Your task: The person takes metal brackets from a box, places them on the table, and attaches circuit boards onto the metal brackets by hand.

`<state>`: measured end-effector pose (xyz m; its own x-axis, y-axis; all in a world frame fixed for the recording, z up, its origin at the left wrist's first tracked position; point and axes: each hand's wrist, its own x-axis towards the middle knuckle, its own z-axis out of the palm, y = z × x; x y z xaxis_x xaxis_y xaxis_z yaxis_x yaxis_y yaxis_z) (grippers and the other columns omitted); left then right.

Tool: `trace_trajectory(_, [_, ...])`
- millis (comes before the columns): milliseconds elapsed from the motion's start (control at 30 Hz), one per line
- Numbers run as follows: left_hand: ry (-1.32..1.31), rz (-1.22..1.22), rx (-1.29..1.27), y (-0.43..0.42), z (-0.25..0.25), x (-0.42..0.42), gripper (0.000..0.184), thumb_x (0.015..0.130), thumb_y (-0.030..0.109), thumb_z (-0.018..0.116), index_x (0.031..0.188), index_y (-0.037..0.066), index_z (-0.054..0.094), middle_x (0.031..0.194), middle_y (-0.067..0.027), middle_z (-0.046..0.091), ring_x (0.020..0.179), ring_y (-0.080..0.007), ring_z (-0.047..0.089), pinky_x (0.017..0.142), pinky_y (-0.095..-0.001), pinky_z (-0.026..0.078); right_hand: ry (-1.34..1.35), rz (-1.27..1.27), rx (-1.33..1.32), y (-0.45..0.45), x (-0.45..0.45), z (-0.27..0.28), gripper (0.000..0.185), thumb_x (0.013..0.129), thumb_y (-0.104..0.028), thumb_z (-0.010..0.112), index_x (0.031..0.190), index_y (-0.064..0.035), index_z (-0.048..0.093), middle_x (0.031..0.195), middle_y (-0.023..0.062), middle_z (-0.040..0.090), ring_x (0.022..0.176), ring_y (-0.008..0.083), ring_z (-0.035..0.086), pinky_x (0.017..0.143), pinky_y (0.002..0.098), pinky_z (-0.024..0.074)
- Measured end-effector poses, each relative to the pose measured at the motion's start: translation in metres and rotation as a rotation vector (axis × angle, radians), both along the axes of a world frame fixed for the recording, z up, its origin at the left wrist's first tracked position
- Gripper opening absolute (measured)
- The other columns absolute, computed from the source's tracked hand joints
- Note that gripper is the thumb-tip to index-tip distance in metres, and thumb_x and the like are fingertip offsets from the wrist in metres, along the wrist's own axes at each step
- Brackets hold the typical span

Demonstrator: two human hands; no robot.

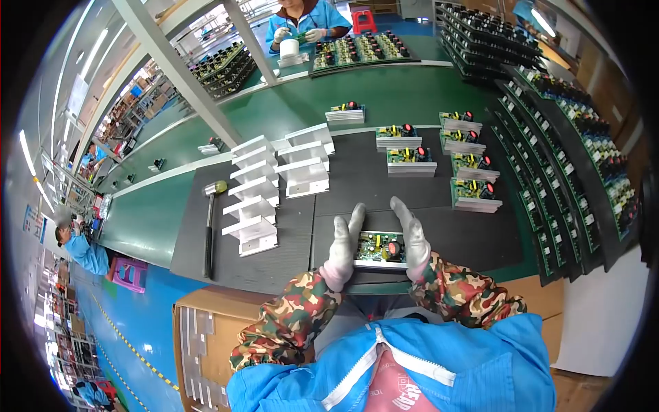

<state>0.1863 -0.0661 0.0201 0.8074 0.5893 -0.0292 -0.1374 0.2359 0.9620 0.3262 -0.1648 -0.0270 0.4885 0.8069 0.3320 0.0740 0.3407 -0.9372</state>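
One hammer [209, 237] lies on the table [343, 196], left of two rows of silver brackets [304, 177]. Nearest the front, the gloved left hand [342, 248], circuit board [379, 247] and right hand [414, 242] line up: both hands open, fingers straight, at the board's ends. Stacked panels [576, 161] of boards stand rightmost.

White letters [406, 396] reading "BEAR", on a pink shirt [386, 374] (other lettering [375, 393] there unclear)

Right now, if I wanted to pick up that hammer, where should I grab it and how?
The hammer is probably best held by its dark grip, the end nearest the person, coming down from above on the left. It lies lengthwise, slim enough for fingers to wrap, with its head pointing away, and silver brackets stand close on its right.
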Motion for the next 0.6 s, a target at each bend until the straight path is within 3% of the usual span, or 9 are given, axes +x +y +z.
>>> trace_trajectory(33, [-0.018,0.019,-0.028,0.000,-0.002,-0.002,0.092,0.096,0.069,0.012,0.152,-0.004,0.019,0.160,-0.0171,0.018,0.149,-0.0238,0.011,0.120,-0.0329,0.003,0.126,0.189,0.044,0.002,0.008,-0.002,0.087,0.099,-0.065,0.021,0.152,0.0035,0.015,0.160,0.0169,0.017,0.148,0.0230,0.013,0.121,0.0342,0.0056])
trace_trajectory(167, [-0.099,0.078,-0.098,0.000,0.004,-0.002,0.092,0.097,0.069,0.016,0.151,-0.006,0.019,0.159,-0.0194,0.019,0.148,-0.0253,0.014,0.120,-0.0334,0.005,0.337,0.134,0.150,0.003,0.003,0.006,0.084,0.100,-0.062,0.020,0.152,0.0032,0.014,0.160,0.0162,0.017,0.148,0.0228,0.014,0.121,0.0336,0.0057])
trace_trajectory(267, [-0.197,0.128,-0.141,0.002,0.000,-0.006,0.089,0.099,0.066,0.016,0.150,-0.007,0.018,0.158,-0.0205,0.020,0.148,-0.0266,0.014,0.120,-0.0343,0.006,0.182,0.016,0.126,0.003,0.023,-0.022,0.083,0.101,-0.061,0.018,0.151,0.0043,0.019,0.158,0.0182,0.022,0.147,0.0250,0.019,0.121,0.0344,0.0073])
trace_trajectory(533, [-0.064,0.134,0.080,-0.002,-0.023,-0.027,0.074,0.104,0.052,0.021,0.150,-0.006,0.021,0.158,-0.0192,0.022,0.147,-0.0257,0.019,0.120,-0.0346,0.013,0.001,-0.056,-0.042,-0.009,0.002,0.028,0.086,0.099,-0.064,0.016,0.150,0.0054,0.021,0.157,0.0202,0.024,0.147,0.0276,0.020,0.121,0.0359,0.0081])
trace_trajectory(567, [-0.040,0.148,0.090,-0.003,-0.027,-0.027,0.073,0.104,0.051,0.021,0.150,-0.006,0.021,0.158,-0.0188,0.022,0.147,-0.0252,0.019,0.120,-0.0342,0.013,-0.033,-0.064,-0.045,-0.002,0.015,-0.003,0.089,0.098,-0.066,0.016,0.150,0.0060,0.019,0.157,0.0206,0.022,0.148,0.0275,0.017,0.121,0.0342,0.0079])
trace_trajectory(600, [-0.015,0.162,0.101,-0.004,-0.028,-0.025,0.073,0.104,0.051,0.020,0.150,-0.006,0.022,0.158,-0.0184,0.022,0.147,-0.0248,0.020,0.120,-0.0337,0.013,-0.018,-0.038,-0.073,-0.001,0.012,0.002,0.087,0.099,-0.065,0.017,0.151,0.0036,0.018,0.159,0.0185,0.020,0.148,0.0266,0.016,0.121,0.0365,0.0085])
